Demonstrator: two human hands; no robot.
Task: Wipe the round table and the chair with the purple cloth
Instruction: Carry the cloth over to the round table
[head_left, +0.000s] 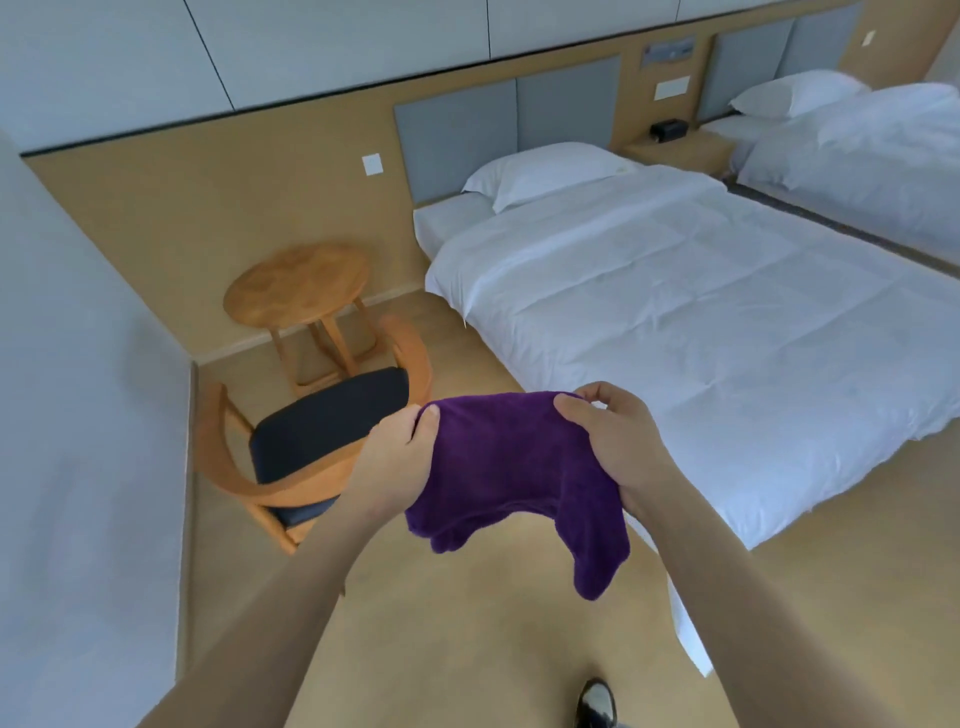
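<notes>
Left hand (402, 452) and right hand (605, 441): each grip holds the purple cloth (511, 478) taut mid-air. Round bench (296, 286) and chair (311, 441) well apart from it.

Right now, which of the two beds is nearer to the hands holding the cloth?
The large bed right of the round table; the other bed lies behind it, far right.

Two beds stand side by side: the nearer bed (691, 312), under a white duvet with one pillow (545, 174), and a second bed (862, 150) beyond it. A wooden nightstand (680, 150) between them carries a small black box (668, 130). Grey headboard panels (509, 124) and a wall switch (372, 164) line the tan wall. A shoe (596, 704) rests on the floor.
</notes>
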